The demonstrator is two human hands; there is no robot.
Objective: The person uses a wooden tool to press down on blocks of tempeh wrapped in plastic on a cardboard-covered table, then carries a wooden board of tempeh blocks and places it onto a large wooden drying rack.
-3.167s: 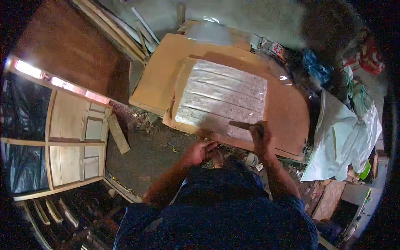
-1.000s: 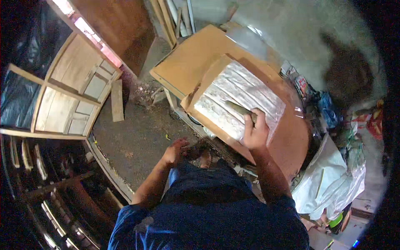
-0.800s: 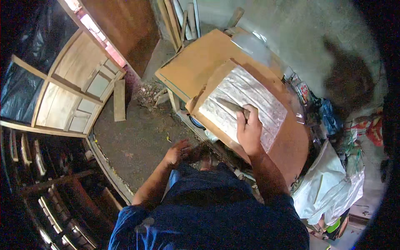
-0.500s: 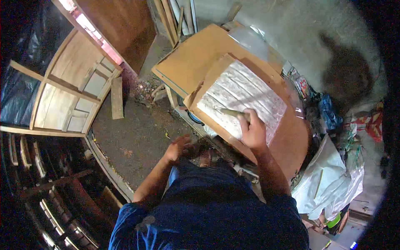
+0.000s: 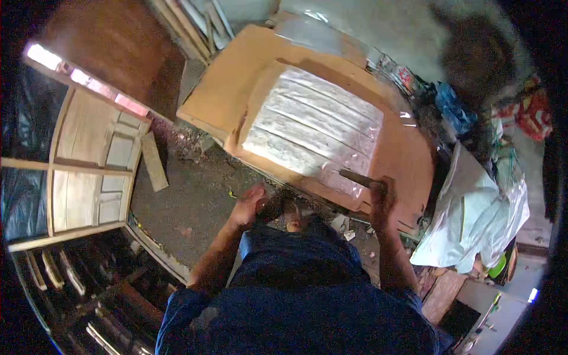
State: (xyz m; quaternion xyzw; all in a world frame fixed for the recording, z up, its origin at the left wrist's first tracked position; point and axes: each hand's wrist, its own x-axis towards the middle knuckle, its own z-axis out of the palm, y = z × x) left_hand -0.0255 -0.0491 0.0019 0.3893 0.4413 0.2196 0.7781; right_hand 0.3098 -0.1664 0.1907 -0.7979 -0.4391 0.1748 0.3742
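A pale, whitish slab (image 5: 316, 127) with several lengthwise grooves lies on brown board (image 5: 242, 68) covering the table. My right hand (image 5: 383, 198) is closed round the end of a slim, stick-like tool (image 5: 355, 177); its exact kind is unclear. The tool's tip points left, over the slab's near right corner. My left hand (image 5: 248, 204) hangs over the floor, short of the table's near edge, with nothing in it and its fingers loosely apart, somewhat blurred.
Pale wooden frames with panels (image 5: 77, 195) stand at the left, near a loose plank (image 5: 155, 163) on the dark floor. White plastic sheeting (image 5: 467, 219) and a blue bag (image 5: 454, 109) lie right of the table. Long poles (image 5: 183, 26) lean at the back.
My right hand has drawn back with the tool, from the middle of the slab to its near right corner. The view has turned, and my left hand stays over the floor.
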